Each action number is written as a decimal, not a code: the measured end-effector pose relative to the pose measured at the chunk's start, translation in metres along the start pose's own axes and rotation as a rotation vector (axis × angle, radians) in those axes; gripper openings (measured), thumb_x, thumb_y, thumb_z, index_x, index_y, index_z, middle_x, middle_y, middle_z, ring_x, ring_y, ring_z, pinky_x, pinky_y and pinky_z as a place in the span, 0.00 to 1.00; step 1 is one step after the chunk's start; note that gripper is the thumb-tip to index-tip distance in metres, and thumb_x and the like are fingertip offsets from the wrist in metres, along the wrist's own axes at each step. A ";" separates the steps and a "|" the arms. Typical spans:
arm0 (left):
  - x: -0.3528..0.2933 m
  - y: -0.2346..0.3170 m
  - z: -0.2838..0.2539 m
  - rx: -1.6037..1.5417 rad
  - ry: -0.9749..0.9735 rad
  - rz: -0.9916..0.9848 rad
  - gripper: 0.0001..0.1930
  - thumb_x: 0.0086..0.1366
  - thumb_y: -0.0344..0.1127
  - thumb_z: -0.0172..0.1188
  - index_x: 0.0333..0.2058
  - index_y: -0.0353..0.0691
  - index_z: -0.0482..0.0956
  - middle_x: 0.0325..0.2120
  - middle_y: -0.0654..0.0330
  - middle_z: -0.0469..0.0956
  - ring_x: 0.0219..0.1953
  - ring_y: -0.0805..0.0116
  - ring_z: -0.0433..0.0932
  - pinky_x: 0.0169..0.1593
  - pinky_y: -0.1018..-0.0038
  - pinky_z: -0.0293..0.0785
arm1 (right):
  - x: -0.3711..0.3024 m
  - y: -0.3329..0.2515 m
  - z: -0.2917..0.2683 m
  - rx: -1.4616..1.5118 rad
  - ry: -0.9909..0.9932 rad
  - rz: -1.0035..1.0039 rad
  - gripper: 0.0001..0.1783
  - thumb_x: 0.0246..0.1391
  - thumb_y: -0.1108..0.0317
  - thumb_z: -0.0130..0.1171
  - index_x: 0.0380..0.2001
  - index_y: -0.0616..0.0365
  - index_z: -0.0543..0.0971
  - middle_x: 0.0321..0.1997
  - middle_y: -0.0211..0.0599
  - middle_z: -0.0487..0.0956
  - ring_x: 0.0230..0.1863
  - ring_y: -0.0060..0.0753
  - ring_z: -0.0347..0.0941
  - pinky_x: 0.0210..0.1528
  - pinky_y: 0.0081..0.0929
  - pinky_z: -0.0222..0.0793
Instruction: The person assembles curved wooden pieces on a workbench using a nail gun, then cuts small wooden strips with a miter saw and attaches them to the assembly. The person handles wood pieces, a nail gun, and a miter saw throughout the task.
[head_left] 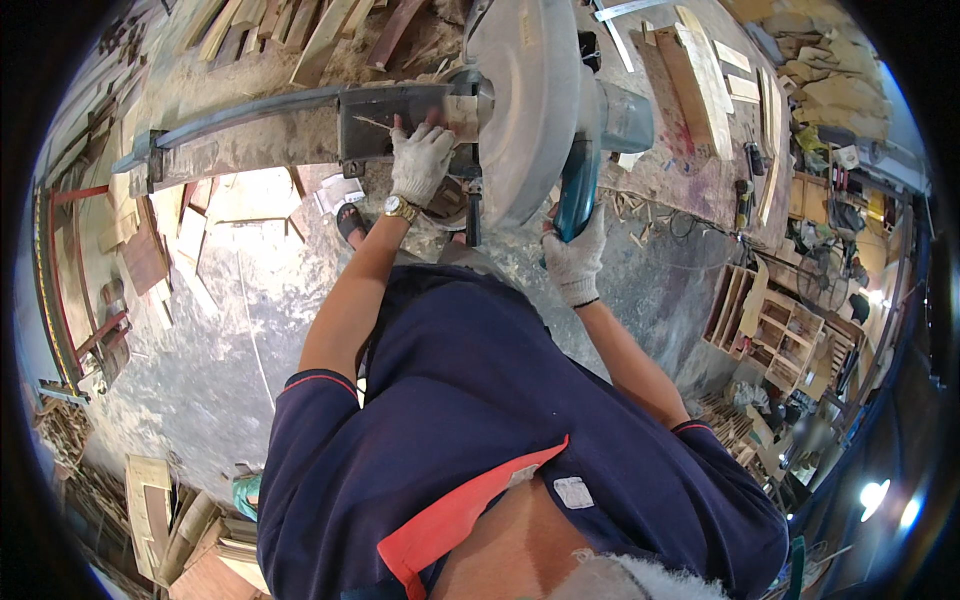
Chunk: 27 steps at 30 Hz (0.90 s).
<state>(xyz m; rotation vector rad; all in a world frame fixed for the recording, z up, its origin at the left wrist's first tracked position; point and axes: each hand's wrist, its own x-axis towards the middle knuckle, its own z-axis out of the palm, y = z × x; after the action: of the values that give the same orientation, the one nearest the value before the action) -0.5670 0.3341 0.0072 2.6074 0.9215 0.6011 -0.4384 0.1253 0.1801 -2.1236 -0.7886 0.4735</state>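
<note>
A miter saw with a large grey blade guard [530, 90] stands in front of me, its teal handle [577, 190] pointing down toward me. My right hand [577, 258], in a white knitted glove, is wrapped round the lower end of that handle. To the left of the guard, my left hand [422, 165] reaches onto the saw's dark bed, its glove leaving the fingertips bare. Those fingers are stretched out and apart, beside a short wood block [461, 117] near the blade side. Whether they touch the block I cannot tell. A thin splinter [372, 122] lies on the bed.
A long metal rail [245, 112] runs left from the saw. Boards [325, 40] lie beyond it, and more planks [705, 85] lie on the bench at right. Offcuts [195, 235] are on the floor at left. A wooden rack [785, 335] stands at the right.
</note>
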 end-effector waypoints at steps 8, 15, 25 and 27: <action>-0.002 -0.004 0.001 -0.020 -0.049 -0.002 0.10 0.65 0.36 0.59 0.44 0.47 0.80 0.48 0.63 0.82 0.66 0.64 0.71 0.69 0.32 0.49 | -0.002 0.015 0.010 -0.091 0.001 0.122 0.29 0.46 0.79 0.61 0.54 0.61 0.68 0.34 0.35 0.77 0.35 0.28 0.77 0.36 0.27 0.76; -0.002 -0.006 0.002 0.108 -0.055 0.006 0.14 0.65 0.37 0.61 0.49 0.46 0.82 0.56 0.63 0.81 0.67 0.65 0.72 0.71 0.33 0.47 | -0.008 0.023 0.011 -0.028 -0.017 0.050 0.41 0.44 0.74 0.63 0.65 0.62 0.64 0.33 0.39 0.80 0.34 0.30 0.82 0.38 0.31 0.78; -0.009 -0.011 -0.004 0.046 -0.122 0.012 0.17 0.60 0.33 0.64 0.49 0.44 0.82 0.52 0.59 0.83 0.69 0.65 0.69 0.71 0.35 0.48 | -0.009 0.004 0.009 0.019 -0.032 -0.004 0.51 0.42 0.56 0.75 0.66 0.63 0.62 0.37 0.48 0.82 0.37 0.49 0.83 0.42 0.40 0.78; -0.012 -0.015 -0.001 0.039 -0.078 0.043 0.16 0.60 0.33 0.63 0.48 0.44 0.82 0.52 0.59 0.83 0.68 0.64 0.70 0.71 0.38 0.50 | -0.007 -0.029 -0.017 -0.072 -0.064 0.041 0.43 0.45 0.70 0.62 0.67 0.63 0.62 0.36 0.56 0.80 0.40 0.58 0.82 0.45 0.45 0.76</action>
<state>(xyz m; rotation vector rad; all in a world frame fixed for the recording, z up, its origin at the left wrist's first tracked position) -0.5841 0.3381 -0.0014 2.6715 0.8632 0.4923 -0.4443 0.1248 0.2137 -2.2042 -0.8110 0.5446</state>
